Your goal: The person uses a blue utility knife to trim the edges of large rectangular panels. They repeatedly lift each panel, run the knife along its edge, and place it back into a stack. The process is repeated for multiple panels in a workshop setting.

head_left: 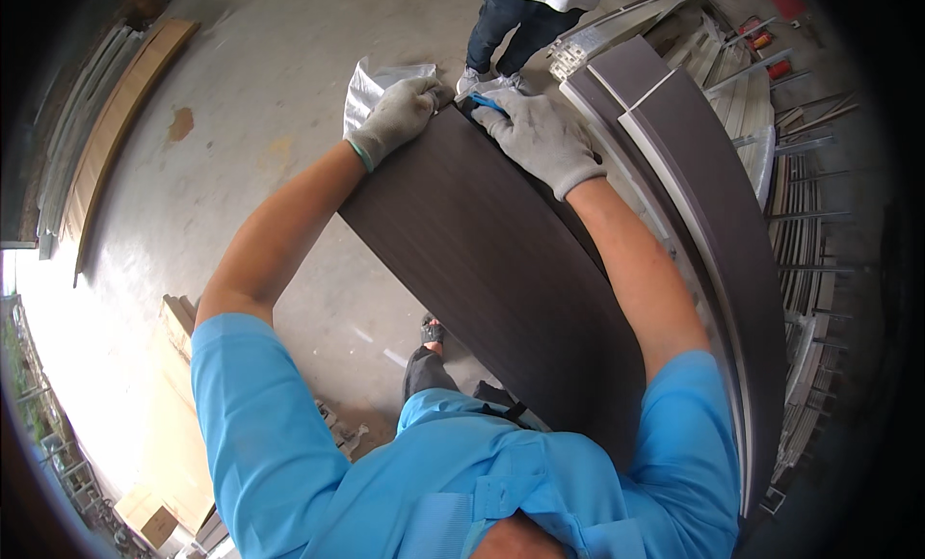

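A long dark brown panel slants away from my body. My left hand, in a grey glove, has its fingers bent over the panel's far end. White plastic film bunches beside and behind this hand. At the right corner of the same end is my right hand, also gloved in grey. Its fingers close on a small blue tool held against the dark edge. The hand covers most of the tool, so its exact kind is unclear.
Dark panels with pale edges lie stacked close on my right. Beyond them stands a rack with metal arms holding long strips. A person in dark trousers stands past the panel's far end. Long boards lie at far left.
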### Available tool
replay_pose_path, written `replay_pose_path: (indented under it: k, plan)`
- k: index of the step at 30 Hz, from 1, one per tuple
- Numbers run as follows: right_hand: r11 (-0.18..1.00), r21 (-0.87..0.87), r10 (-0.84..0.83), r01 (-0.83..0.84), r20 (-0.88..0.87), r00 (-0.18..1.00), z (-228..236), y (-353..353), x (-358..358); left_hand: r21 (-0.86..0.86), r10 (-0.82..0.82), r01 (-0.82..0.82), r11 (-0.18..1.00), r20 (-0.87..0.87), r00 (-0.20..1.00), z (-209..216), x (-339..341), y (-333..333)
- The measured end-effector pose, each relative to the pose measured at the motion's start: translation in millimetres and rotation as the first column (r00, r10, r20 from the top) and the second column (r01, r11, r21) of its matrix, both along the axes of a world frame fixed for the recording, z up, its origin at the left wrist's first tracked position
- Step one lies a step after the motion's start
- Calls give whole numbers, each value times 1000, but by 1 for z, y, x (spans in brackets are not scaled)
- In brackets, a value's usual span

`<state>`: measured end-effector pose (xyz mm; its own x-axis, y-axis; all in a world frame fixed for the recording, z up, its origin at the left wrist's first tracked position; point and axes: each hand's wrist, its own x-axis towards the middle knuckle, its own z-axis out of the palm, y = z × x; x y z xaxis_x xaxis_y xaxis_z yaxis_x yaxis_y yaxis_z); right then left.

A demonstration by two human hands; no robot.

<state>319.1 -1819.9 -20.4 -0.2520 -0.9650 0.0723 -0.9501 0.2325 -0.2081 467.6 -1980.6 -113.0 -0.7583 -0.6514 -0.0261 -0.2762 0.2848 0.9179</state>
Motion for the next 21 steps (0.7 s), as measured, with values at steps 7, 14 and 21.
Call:
replay_pose_path:
  k: [7,14,21]
  plan:
    - [996,-51,73,-75,-48,996,5,5,1,-82,36,-32,996,54,998,8,2,5]
    - [997,76,-11,15,-59,998,-2,-20,-2,-119,35,-15,993,171,985,22,3,8]
    - [997,7,73,-73,-63,995,-10,-6,-14,-320,37,0,947,109,993,14,6,-2]
